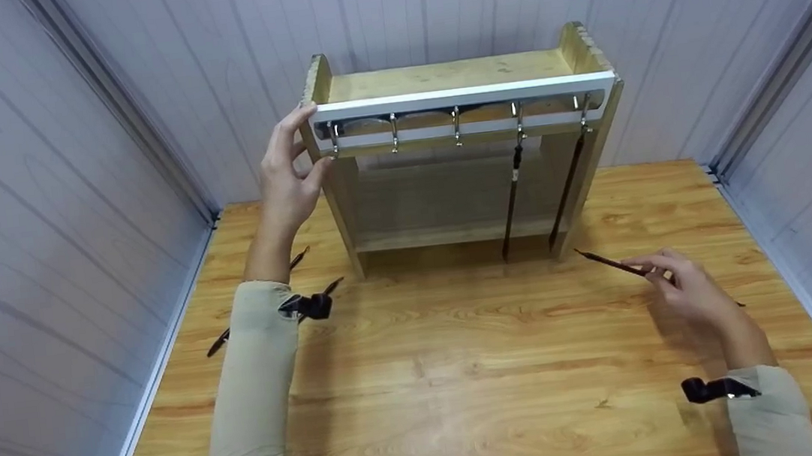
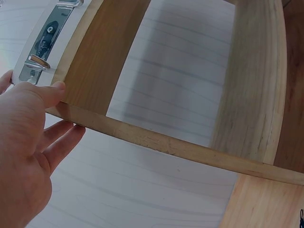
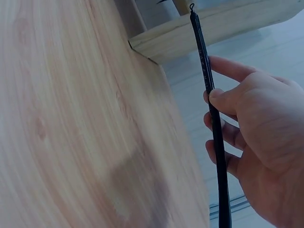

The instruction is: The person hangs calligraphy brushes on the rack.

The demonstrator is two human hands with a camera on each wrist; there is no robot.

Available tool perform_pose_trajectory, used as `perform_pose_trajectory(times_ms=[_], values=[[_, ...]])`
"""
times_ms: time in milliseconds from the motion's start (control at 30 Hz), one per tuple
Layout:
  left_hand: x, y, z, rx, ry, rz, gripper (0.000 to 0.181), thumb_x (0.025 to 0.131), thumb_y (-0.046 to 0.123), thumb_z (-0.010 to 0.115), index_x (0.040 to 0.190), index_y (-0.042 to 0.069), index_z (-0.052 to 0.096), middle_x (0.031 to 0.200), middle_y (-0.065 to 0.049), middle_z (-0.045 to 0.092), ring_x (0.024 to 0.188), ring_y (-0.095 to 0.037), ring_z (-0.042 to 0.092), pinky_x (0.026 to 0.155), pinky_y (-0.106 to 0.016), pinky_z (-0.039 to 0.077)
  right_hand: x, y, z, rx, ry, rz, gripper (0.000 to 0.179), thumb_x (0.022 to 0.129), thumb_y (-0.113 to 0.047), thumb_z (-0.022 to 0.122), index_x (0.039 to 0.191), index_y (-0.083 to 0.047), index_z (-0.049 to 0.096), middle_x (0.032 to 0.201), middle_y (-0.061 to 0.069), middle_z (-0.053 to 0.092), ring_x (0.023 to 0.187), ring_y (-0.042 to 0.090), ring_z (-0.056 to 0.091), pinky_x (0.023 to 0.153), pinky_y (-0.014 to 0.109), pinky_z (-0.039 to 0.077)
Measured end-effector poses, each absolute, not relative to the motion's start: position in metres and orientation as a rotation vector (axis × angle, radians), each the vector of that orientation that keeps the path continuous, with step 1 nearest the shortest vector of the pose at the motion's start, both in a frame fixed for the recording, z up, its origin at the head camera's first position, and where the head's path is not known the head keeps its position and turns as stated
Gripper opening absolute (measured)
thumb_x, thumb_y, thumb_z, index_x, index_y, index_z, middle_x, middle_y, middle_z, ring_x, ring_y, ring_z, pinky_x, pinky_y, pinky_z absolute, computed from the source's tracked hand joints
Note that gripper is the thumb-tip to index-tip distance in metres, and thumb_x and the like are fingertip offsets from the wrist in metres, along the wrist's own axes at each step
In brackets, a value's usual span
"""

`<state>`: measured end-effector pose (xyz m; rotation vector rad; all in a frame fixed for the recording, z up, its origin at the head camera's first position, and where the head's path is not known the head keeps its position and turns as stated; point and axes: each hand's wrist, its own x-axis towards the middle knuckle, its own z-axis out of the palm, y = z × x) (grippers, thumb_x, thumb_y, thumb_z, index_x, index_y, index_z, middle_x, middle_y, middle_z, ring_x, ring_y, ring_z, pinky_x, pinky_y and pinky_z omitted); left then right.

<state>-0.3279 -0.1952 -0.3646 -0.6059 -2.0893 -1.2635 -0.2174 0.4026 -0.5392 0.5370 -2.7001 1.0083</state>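
My left hand [image 1: 288,184] grips the upper left corner of a wooden shelf [image 1: 446,73]. In the left wrist view, its thumb [image 2: 53,94] lies on the front edge, with fingers round the side board [image 2: 161,142]. Across the shelf's front runs a white hook rail [image 1: 422,98] with several metal hooks. Two slim black brushes [image 1: 512,209] hang from the two rightmost hooks. Low at the right, my right hand [image 1: 691,288] pinches a black calligraphy brush [image 3: 205,66] between thumb and fingers. A small loop tops its handle, pointing toward the shelf; its other end is out of the right wrist view.
More black brushes [image 1: 218,344] lie on the wood-grain floor [image 1: 451,374] at the left, partly hidden by my left sleeve [image 1: 250,395]. Pale panelled walls [image 1: 21,223] enclose the left, back and right sides.
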Motion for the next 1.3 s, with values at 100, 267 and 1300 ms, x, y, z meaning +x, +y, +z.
perform_pose_trajectory(times_ms=[100, 267, 1300], values=[[-0.328, -0.195, -0.364, -0.599, -2.094, -1.25, 0.062, 0.101, -0.009, 0.073, 0.159, 0.004, 0.055, 0.171, -0.024, 0.051, 0.158, -0.039, 0.055, 0.123, -0.048, 0.062, -0.217, 0.396, -0.536, 0.557, -2.687, 1.049, 0.036, 0.105, 0.013, 0.064, 0.132, -0.004, 0.081, 0.105, 0.011, 0.07, 0.087, 0.0, 0.058, 0.066, 0.016, 0.049], [-0.327, -0.194, -0.363, -0.588, -2.095, -1.261, 0.063, 0.101, -0.01, 0.073, 0.159, 0.005, 0.055, 0.171, -0.023, 0.051, 0.158, -0.038, 0.056, 0.122, -0.046, 0.063, -0.218, 0.383, -0.529, 0.601, -2.67, 1.104, 0.034, 0.105, 0.01, 0.066, 0.132, -0.004, 0.081, 0.106, 0.0, 0.07, 0.085, -0.002, 0.057, 0.068, 0.015, 0.053], [-0.328, -0.193, -0.365, -0.589, -2.081, -1.265, 0.062, 0.1, -0.011, 0.074, 0.158, 0.004, 0.056, 0.171, -0.023, 0.052, 0.158, -0.038, 0.055, 0.125, -0.047, 0.061, -0.239, 0.283, -0.505, 0.915, -2.414, 1.406, 0.036, 0.107, 0.013, 0.061, 0.135, 0.0, 0.079, 0.109, 0.001, 0.071, 0.091, 0.007, 0.06, 0.082, 0.013, 0.054]])
